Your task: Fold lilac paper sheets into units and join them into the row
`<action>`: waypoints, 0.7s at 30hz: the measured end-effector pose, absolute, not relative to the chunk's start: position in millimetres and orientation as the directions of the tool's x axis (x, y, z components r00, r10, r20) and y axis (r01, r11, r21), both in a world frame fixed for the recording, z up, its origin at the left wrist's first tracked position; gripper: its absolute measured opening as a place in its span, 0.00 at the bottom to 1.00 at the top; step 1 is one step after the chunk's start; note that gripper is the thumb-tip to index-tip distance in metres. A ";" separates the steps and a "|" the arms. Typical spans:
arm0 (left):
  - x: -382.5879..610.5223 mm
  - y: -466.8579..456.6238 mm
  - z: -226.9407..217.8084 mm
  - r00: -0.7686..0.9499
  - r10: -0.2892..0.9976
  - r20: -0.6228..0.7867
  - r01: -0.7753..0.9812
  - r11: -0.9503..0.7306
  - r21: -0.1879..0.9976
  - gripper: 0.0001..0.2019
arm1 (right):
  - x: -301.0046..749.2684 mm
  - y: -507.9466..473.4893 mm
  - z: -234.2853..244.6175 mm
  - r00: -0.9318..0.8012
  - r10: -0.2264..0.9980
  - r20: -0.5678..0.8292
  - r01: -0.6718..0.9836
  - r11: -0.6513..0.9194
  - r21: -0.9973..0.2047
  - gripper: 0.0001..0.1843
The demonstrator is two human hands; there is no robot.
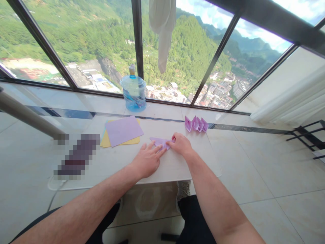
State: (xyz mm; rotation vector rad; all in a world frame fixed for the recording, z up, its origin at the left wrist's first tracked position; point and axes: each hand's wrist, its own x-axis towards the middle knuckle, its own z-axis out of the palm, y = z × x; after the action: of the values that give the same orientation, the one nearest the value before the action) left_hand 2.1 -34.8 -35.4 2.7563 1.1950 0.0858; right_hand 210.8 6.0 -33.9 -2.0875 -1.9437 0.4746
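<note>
Now the purple paper (159,142) is pressed flat by the left hand (147,161) and pinched by the right hand (180,143); folded pieces (196,124) are seen just beyond.

High-rise home: panoramic windows (101,51), tiled floor (254,169).

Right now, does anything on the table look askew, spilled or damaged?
Nothing looks spilled or damaged. The purple sheet lies rotated over the yellow sheet beneath, so the stack is fanned.
</note>
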 end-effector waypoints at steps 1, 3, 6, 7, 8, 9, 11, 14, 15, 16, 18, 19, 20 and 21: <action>2.3 -34.9 -35.8 0.683 0.730 -0.004 0.722 -0.675 0.148 0.29 | 212.0 3.3 -34.5 0.061 0.997 -0.050 0.916 -0.076 -0.394 0.21; 2.8 -35.1 -36.4 0.684 0.729 -0.010 0.722 -0.675 0.149 0.29 | 214.2 -2.2 -36.3 0.070 0.997 -0.030 0.921 -0.076 -0.383 0.29; 3.3 -35.4 -37.3 0.684 0.729 -0.011 0.723 -0.676 0.147 0.30 | 218.0 -8.0 -40.1 0.114 0.993 -0.013 0.924 -0.111 -0.366 0.33; 3.3 -35.4 -37.6 0.684 0.729 -0.010 0.723 -0.676 0.145 0.30 | 219.9 -9.0 -41.4 0.138 0.990 -0.012 0.920 -0.132 -0.370 0.32; 3.3 -35.4 -37.9 0.684 0.730 -0.010 0.723 -0.676 0.143 0.29 | 222.2 -9.5 -42.5 0.162 0.987 -0.013 0.914 -0.155 -0.375 0.31; 3.2 -35.4 -38.2 0.683 0.730 -0.010 0.724 -0.675 0.141 0.29 | 224.9 -9.6 -43.4 0.184 0.983 -0.014 0.907 -0.176 -0.382 0.30; 2.9 -35.2 -39.0 0.679 0.734 -0.010 0.728 -0.672 0.139 0.29 | 230.5 -9.1 -44.3 0.224 0.974 -0.021 0.895 -0.214 -0.391 0.27; 2.8 -34.8 -39.8 0.673 0.740 -0.009 0.734 -0.665 0.137 0.29 | 236.1 -7.0 -44.5 0.263 0.964 -0.029 0.881 -0.252 -0.400 0.25; 2.9 -34.7 -39.7 0.671 0.741 -0.011 0.735 -0.664 0.136 0.29 | 236.8 -6.0 -44.6 0.278 0.960 -0.028 0.876 -0.265 -0.404 0.24; 3.1 -34.7 -39.5 0.671 0.741 -0.014 0.736 -0.664 0.136 0.29 | 237.0 -5.1 -44.7 0.295 0.955 -0.024 0.869 -0.279 -0.408 0.22; 3.7 -34.6 -38.4 0.671 0.742 -0.022 0.737 -0.662 0.136 0.29 | 236.6 -3.4 -45.1 0.340 0.940 -0.016 0.853 -0.315 -0.417 0.16; 3.9 -34.7 -37.8 0.670 0.742 -0.026 0.738 -0.661 0.137 0.29 | 236.3 -3.0 -45.3 0.363 0.932 -0.013 0.843 -0.334 -0.423 0.12; 4.2 -34.7 -37.1 0.670 0.742 -0.030 0.738 -0.661 0.138 0.29 | 235.9 -2.9 -45.5 0.378 0.926 -0.009 0.834 -0.344 -0.432 0.10; 4.4 -34.7 -36.5 0.669 0.742 -0.032 0.739 -0.660 0.139 0.29 | 235.3 -3.2 -45.5 0.379 0.925 0.001 0.829 -0.339 -0.445 0.08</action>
State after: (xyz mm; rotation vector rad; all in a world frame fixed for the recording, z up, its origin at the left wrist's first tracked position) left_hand 4.4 -34.7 -36.5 2.7405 1.2232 0.0407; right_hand 235.3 -3.2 -45.5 -2.2722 -1.5248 0.3571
